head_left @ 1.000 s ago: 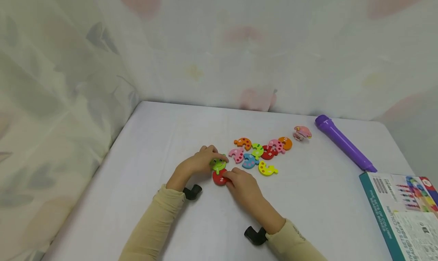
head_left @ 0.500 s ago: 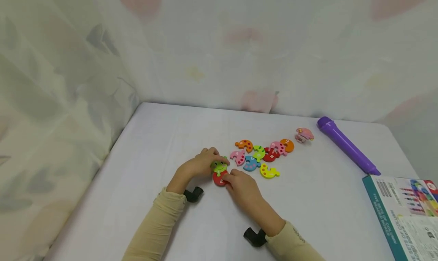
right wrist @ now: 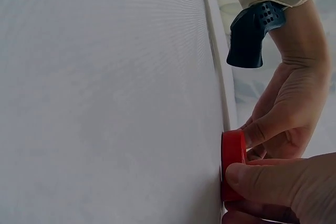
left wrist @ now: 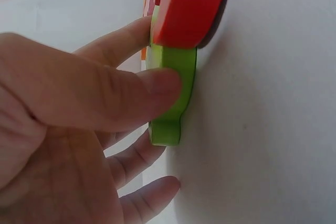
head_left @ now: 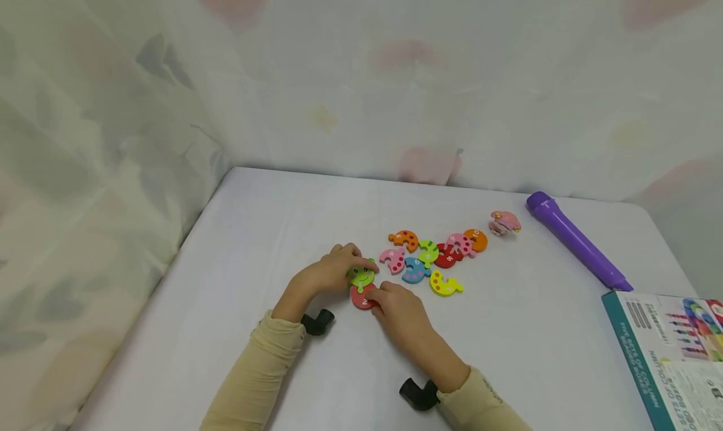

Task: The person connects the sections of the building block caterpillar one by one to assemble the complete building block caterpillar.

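Your left hand [head_left: 330, 271] pinches a thick, smooth-edged green frog-faced piece [head_left: 363, 278]; your right hand [head_left: 402, 308] grips a glossy, rounded red piece numbered 2 [head_left: 359, 297]. The two pieces touch, low over the matte white tabletop [head_left: 508, 343], beside a cluster of bright curved pieces [head_left: 416, 271]. Both grips look unchanged from a second ago.

The red number 2 piece [left wrist: 191, 6] looked smooth and glossy, the green smiling-face piece [head_left: 362, 278] smooth with a softer sheen. The purple toy microphone [head_left: 578, 239] looked like smooth plastic, the box [head_left: 666, 340] like printed cardboard. The white tabletop [head_left: 508, 343] was matt; the curtain [head_left: 316, 73] and wrinkled sleeves [head_left: 254, 371] were cloth.
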